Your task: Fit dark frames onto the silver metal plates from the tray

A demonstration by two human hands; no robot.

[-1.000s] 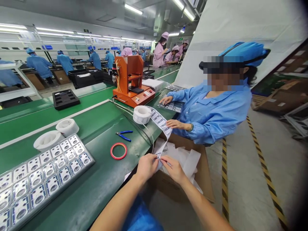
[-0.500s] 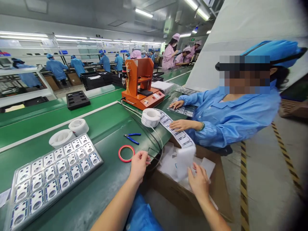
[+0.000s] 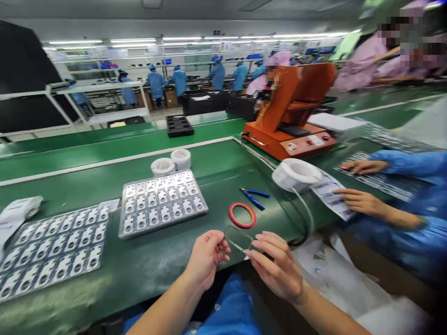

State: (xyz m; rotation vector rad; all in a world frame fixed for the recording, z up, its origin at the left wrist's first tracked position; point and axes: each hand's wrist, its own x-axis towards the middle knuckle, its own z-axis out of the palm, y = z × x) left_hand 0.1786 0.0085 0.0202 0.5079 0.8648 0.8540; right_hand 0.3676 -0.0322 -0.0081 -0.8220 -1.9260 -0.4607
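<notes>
My left hand (image 3: 206, 257) and my right hand (image 3: 277, 266) meet at the near edge of the green bench, both pinched on a small clear film sticker (image 3: 238, 239) stretched between their fingertips. Just beyond it lie a red tape ring (image 3: 242, 215) and blue-handled pliers (image 3: 254, 197). A silver tray of small round parts (image 3: 161, 202) sits to the left of my hands. A white label roll (image 3: 296, 174) stands to the right, its printed strip running toward a co-worker's hand (image 3: 358, 201).
A second parts tray (image 3: 49, 249) lies far left beside a loose label roll (image 3: 16, 212). Two white tape rolls (image 3: 171, 163) stand behind the tray. An orange machine (image 3: 293, 116) is at the back right. White liner paper (image 3: 345, 279) fills the box at lower right.
The view has swung left. My right hand left the liner strip over the box and came to the bench edge, where both hands now hold the clear sticker.
</notes>
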